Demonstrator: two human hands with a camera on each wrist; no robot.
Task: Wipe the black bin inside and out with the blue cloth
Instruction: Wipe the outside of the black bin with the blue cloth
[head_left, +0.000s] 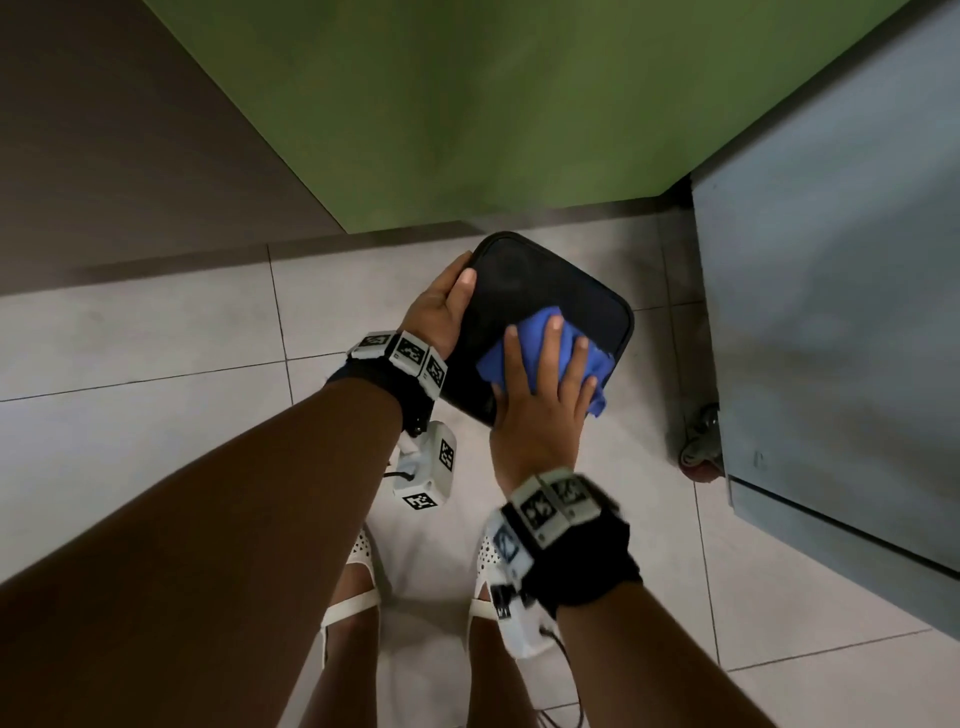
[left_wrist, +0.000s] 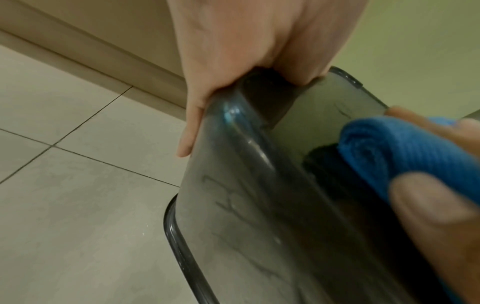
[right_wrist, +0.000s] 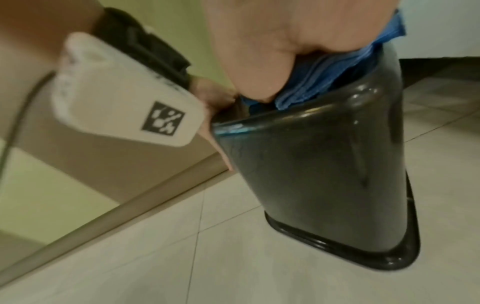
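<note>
The black bin (head_left: 519, 280) (left_wrist: 246, 226) (right_wrist: 311, 174) stands upside down on the tiled floor, rim down and base up. My left hand (head_left: 441, 306) (left_wrist: 233, 51) grips its far left corner, thumb on the base and fingers down the side. My right hand (head_left: 540, 410) (right_wrist: 259, 41) lies on the near right part of the base with fingers spread and fairly straight. It presses the bunched blue cloth (head_left: 535, 332) (left_wrist: 402, 148) (right_wrist: 324, 82) against the base. Part of the cloth hangs over the right edge. The bin's inside is hidden.
A grey cabinet (head_left: 831, 312) on castors (head_left: 701, 441) stands close to the right of the bin. A green wall (head_left: 493, 104) is just behind it and a brown wall (head_left: 130, 130) with a skirting is to the left. My feet in white shoes (head_left: 358, 571) are right below.
</note>
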